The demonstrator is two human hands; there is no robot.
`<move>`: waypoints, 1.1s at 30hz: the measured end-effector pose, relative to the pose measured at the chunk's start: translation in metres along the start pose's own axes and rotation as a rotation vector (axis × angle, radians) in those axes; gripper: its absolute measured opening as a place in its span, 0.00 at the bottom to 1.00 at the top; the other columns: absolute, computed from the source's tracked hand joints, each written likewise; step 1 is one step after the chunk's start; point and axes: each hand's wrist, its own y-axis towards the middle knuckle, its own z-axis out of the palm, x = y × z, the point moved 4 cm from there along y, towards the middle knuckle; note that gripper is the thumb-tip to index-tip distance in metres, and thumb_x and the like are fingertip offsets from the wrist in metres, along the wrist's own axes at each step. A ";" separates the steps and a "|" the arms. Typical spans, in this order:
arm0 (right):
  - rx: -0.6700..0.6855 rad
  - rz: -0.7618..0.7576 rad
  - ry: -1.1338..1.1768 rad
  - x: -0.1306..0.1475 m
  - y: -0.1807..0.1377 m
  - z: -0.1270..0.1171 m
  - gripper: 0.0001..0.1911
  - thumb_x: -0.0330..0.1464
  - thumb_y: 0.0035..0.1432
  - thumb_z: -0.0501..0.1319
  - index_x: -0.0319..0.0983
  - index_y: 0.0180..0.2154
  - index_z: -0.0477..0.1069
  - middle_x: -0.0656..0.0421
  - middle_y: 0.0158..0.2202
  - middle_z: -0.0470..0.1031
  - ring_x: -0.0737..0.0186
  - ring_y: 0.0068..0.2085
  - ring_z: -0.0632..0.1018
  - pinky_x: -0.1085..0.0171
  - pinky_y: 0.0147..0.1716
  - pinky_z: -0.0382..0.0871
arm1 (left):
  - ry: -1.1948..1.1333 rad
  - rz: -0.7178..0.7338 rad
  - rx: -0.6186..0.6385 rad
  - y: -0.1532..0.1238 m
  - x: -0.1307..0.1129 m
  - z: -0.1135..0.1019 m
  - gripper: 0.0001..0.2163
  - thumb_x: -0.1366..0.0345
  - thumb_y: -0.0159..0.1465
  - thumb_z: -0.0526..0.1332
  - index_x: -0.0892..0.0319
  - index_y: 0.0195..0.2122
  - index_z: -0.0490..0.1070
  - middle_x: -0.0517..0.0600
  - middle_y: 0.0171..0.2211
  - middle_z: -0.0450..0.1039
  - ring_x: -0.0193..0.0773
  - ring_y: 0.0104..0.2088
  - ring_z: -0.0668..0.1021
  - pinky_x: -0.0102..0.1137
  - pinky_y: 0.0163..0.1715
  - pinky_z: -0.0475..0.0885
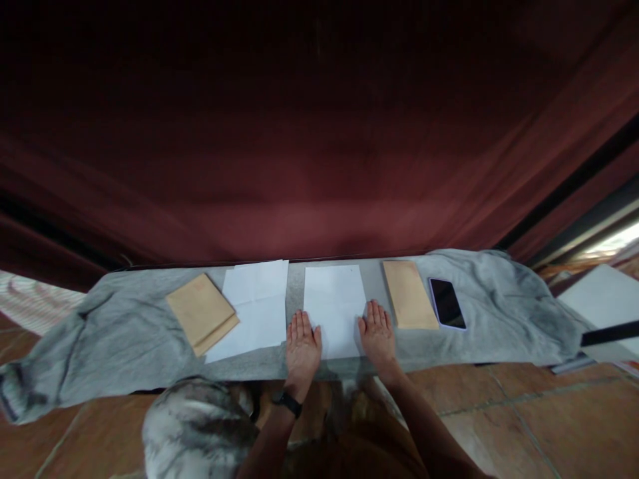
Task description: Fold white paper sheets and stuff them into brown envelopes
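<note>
A white sheet of paper (334, 303) lies in the middle of a table covered by a grey cloth (124, 332). My left hand (302, 347) rests flat on the sheet's lower left corner, fingers stretched out, a black watch on its wrist. My right hand (378, 332) lies flat at the sheet's lower right edge, fingers also out. Neither hand holds anything. Left of the sheet lie more white papers (255, 309) and a stack of brown envelopes (202, 311). To the right lies one brown envelope (409, 294), and beside it a dark phone (447, 303).
A dark red curtain (319, 166) hangs right behind the table. The floor is of brown tiles (524, 412). A white board (602, 299) and a dark bar stand at the far right. The cloth hangs over the table's left end.
</note>
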 end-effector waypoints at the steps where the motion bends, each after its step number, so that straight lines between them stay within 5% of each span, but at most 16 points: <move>1: 0.001 0.012 0.017 -0.001 -0.002 -0.003 0.30 0.37 0.72 0.46 0.28 0.69 0.54 0.40 0.68 0.60 0.45 0.67 0.64 0.44 0.65 0.57 | -0.003 -0.002 0.002 -0.003 0.000 -0.003 0.27 0.59 0.73 0.46 0.70 0.69 0.54 0.66 0.68 0.58 0.52 0.69 0.61 0.49 0.66 0.61; 5: 0.024 -0.030 0.122 0.016 -0.015 -0.014 0.30 0.34 0.72 0.45 0.28 0.70 0.51 0.40 0.70 0.56 0.43 0.69 0.60 0.42 0.64 0.58 | -0.035 0.027 0.013 -0.011 -0.017 -0.011 0.26 0.62 0.73 0.46 0.66 0.70 0.52 0.63 0.69 0.55 0.49 0.70 0.57 0.48 0.68 0.58; 11: 0.172 -0.212 0.183 0.055 -0.036 -0.012 0.28 0.33 0.72 0.43 0.32 0.70 0.53 0.46 0.69 0.59 0.54 0.70 0.61 0.49 0.67 0.58 | -0.086 0.200 0.148 -0.020 -0.056 -0.005 0.25 0.67 0.72 0.46 0.65 0.70 0.54 0.58 0.70 0.55 0.45 0.71 0.57 0.45 0.69 0.57; 26: 0.105 -0.111 0.047 -0.008 -0.048 -0.017 0.29 0.38 0.71 0.48 0.35 0.69 0.56 0.48 0.68 0.62 0.49 0.67 0.65 0.48 0.65 0.58 | -0.106 0.041 0.029 -0.038 -0.017 -0.013 0.27 0.57 0.72 0.50 0.67 0.67 0.59 0.66 0.66 0.62 0.53 0.68 0.63 0.50 0.66 0.61; 30: 0.074 -0.021 0.139 -0.020 -0.022 -0.013 0.24 0.33 0.69 0.49 0.35 0.63 0.66 0.46 0.59 0.73 0.49 0.59 0.72 0.50 0.59 0.65 | -0.295 -0.105 0.080 -0.008 0.001 -0.006 0.23 0.62 0.69 0.52 0.64 0.63 0.66 0.62 0.61 0.70 0.51 0.63 0.71 0.47 0.64 0.66; 33: 0.154 0.095 0.182 -0.024 0.014 -0.007 0.22 0.32 0.67 0.52 0.36 0.58 0.70 0.47 0.53 0.77 0.49 0.53 0.76 0.52 0.56 0.67 | -0.470 -0.378 0.095 0.031 0.020 0.003 0.21 0.67 0.63 0.56 0.61 0.56 0.73 0.58 0.52 0.78 0.49 0.54 0.78 0.44 0.58 0.71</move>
